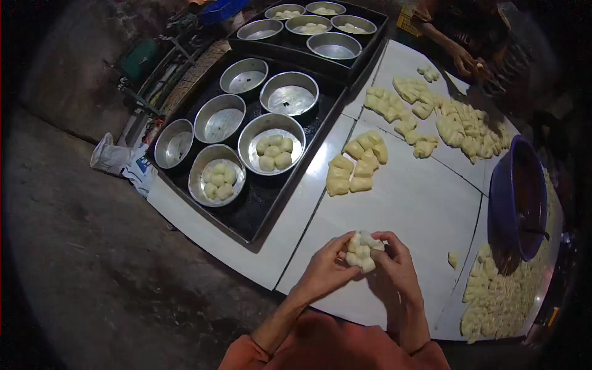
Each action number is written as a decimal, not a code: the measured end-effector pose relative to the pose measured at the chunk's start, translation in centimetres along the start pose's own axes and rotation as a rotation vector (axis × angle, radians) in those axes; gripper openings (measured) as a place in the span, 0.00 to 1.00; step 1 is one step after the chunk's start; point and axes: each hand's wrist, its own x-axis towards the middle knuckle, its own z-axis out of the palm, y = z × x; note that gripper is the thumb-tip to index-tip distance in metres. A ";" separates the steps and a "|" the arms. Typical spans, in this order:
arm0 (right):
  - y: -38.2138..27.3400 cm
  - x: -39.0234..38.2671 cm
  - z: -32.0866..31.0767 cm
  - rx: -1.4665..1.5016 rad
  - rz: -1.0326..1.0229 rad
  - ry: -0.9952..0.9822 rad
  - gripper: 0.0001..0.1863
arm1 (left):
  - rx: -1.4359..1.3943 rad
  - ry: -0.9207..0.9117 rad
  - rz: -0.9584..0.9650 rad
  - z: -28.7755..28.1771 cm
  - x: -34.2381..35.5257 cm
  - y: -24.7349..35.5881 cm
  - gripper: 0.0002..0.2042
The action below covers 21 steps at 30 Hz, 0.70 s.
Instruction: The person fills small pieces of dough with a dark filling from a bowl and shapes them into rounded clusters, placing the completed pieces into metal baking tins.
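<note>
Between my two hands, above the white tiled table [394, 299], is a small cluster of pale dough balls [360, 254]. My left hand [327, 266] grips its left side, and my right hand [396, 262] pinches its right side, with the fingers partly hidden behind the dough. Beyond my hands, several cut dough pieces [364, 161] lie grouped on the table. To the left, a black tray [262, 213] holds round metal pans; a near pan [196, 179] and another pan [250, 132] each contain a cluster of dough balls.
A second black tray [379, 28] of pans stands farther back. A purple basin [501, 203] is at the right, beside a large spread of dough pieces [499, 302]. More dough [468, 126] lies at the far right, near another person's hand [464, 60].
</note>
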 end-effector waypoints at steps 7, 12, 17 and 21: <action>-8.9 16.1 7.5 -0.226 -0.366 -0.205 0.23 | 0.227 0.170 0.321 -13.7 9.3 8.5 0.37; -15.2 26.9 12.7 -0.200 -0.402 -0.188 0.22 | 0.182 0.131 0.317 -22.7 19.0 12.9 0.37; -14.0 37.3 14.5 -0.966 -0.471 -0.042 0.22 | 0.584 0.141 0.182 -28.1 28.5 10.1 0.28; -13.4 36.8 16.5 -1.241 -0.567 0.041 0.13 | 0.917 0.279 0.060 -28.4 30.8 8.9 0.17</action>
